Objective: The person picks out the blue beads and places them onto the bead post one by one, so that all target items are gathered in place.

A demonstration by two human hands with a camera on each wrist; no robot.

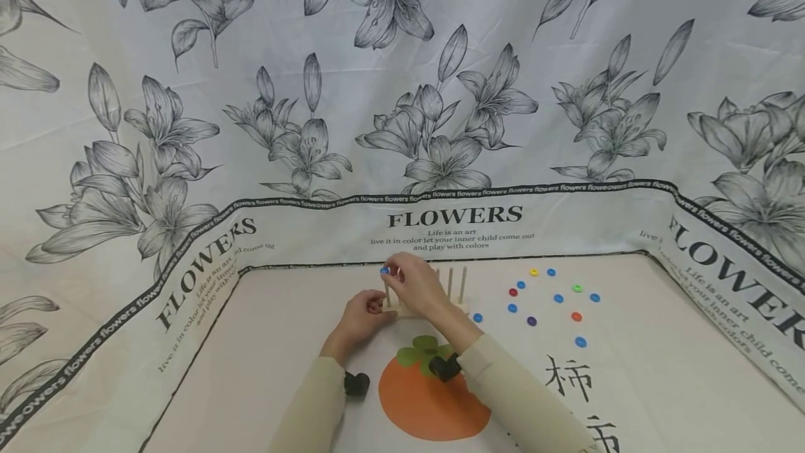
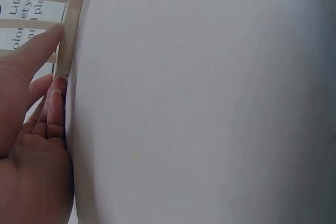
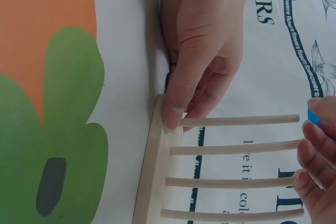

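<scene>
A wooden peg rack point(image 1: 407, 314) with a row of upright pegs stands on the table cloth. My left hand point(image 1: 363, 314) grips the left end of its base point(image 3: 152, 166), thumb on top beside the end peg and fingers behind, as the left wrist view shows at the wooden base point(image 2: 73, 19). Between thumb and fingertips, my right hand point(image 1: 416, 286) pinches a small blue ring point(image 1: 384, 270) at the tip of the leftmost peg point(image 3: 241, 120). Only a sliver of that blue ring point(image 3: 313, 114) shows in the right wrist view. The pegs in view carry no rings.
Right of the rack lie several loose rings, among them a yellow ring point(image 1: 534, 272), a green ring point(image 1: 577, 288), a purple ring point(image 1: 532, 321) and a blue ring point(image 1: 581, 342). An orange persimmon print point(image 1: 434, 404) lies under the forearms. A flowered curtain point(image 1: 402, 124) hangs behind the table.
</scene>
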